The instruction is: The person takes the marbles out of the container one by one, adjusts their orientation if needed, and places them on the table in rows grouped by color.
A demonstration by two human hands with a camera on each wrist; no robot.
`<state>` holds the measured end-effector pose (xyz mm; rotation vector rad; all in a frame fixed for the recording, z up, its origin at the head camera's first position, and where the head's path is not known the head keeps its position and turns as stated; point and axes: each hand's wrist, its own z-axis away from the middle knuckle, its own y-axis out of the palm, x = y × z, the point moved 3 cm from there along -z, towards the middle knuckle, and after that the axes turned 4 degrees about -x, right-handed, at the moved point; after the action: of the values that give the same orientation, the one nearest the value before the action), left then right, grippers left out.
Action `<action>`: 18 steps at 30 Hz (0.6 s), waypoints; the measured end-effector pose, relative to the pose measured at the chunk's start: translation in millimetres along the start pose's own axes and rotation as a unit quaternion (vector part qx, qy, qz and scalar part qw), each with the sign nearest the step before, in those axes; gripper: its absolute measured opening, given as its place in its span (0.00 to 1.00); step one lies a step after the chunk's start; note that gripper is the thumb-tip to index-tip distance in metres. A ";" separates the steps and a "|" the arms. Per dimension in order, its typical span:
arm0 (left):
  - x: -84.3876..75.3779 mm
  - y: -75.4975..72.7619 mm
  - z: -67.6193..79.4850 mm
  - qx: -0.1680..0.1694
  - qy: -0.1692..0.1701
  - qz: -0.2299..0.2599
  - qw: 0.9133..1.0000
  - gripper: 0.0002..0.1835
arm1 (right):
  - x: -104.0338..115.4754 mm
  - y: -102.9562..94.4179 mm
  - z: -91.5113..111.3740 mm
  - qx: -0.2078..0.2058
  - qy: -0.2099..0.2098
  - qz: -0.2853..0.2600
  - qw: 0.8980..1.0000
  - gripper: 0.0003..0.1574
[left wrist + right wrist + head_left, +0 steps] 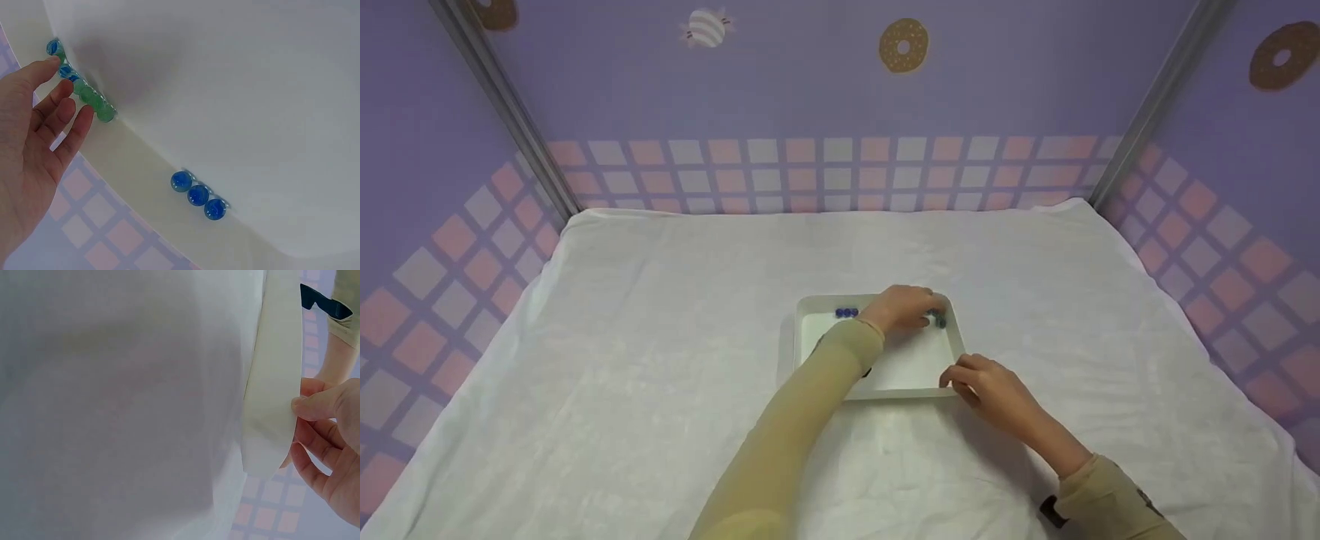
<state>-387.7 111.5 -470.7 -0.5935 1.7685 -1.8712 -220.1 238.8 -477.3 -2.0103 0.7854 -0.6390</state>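
Note:
A shallow white tray lies on the white cloth. My left hand reaches over it to the far right corner. In the left wrist view, the fingers of this hand are slightly bent, with their tips right at a row of several green and blue glass marbles along the tray wall. Part of that row is hidden behind the fingers. Three blue marbles sit in a line farther along the same wall. My right hand pinches the rim at the near right corner, thumb against the outer wall.
A white cloth with soft creases covers the table around the tray. Purple walls with pink and white squares enclose the back and both sides, with grey posts at the corners.

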 end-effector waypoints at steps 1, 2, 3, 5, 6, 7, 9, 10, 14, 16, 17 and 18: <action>0.2 0.0 0.1 -0.003 0.000 0.001 1.000 0.19 | 0.4 -0.1 -0.2 0.000 0.000 -0.002 1.000 0.14; 0.3 -0.2 0.1 -0.006 0.001 0.005 1.000 0.18 | 0.6 -0.2 -0.5 -0.001 0.002 -0.003 1.000 0.14; 0.0 -0.4 0.2 -0.009 0.003 0.007 1.000 0.16 | 0.7 -0.3 -0.7 0.000 0.002 -0.004 1.000 0.14; -0.8 -0.3 0.0 -0.014 0.007 0.007 1.000 0.13 | 0.6 -0.6 -1.2 -0.001 0.004 -0.006 1.000 0.14; -1.6 0.1 -0.1 -0.017 0.009 0.006 1.000 0.11 | 0.4 -0.7 -1.3 0.000 0.004 -0.007 1.000 0.14; -2.6 0.7 -0.2 -0.017 0.012 0.005 1.000 0.10 | 0.2 -0.8 -1.3 0.001 0.005 -0.007 1.000 0.14; -5.1 2.0 0.1 -0.019 0.018 0.004 1.000 0.09 | -0.2 -0.8 -1.1 0.004 0.007 -0.008 1.000 0.14; -6.7 2.6 0.2 -0.019 0.021 0.002 1.000 0.08 | -0.2 -0.8 -1.0 0.004 0.008 -0.008 1.000 0.14; -16.2 2.6 1.9 -0.024 0.043 -0.008 0.999 0.07 | 0.1 -0.6 -0.2 0.004 0.009 -0.011 1.000 0.14; -22.4 2.5 1.4 -0.031 0.065 -0.018 0.997 0.08 | 0.5 -0.5 0.2 0.001 0.008 -0.011 1.000 0.14; -25.4 2.6 1.0 -0.034 0.076 -0.020 0.996 0.09 | 0.6 -0.5 0.4 -0.001 0.008 -0.011 1.000 0.14; -28.2 2.7 0.3 -0.037 0.087 -0.025 0.995 0.09 | 0.6 -0.4 0.7 -0.002 0.008 -0.011 1.000 0.14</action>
<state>-365.3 128.6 -472.8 -0.5209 1.9581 -1.9497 -219.1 238.9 -477.3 -2.0224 0.7748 -0.6674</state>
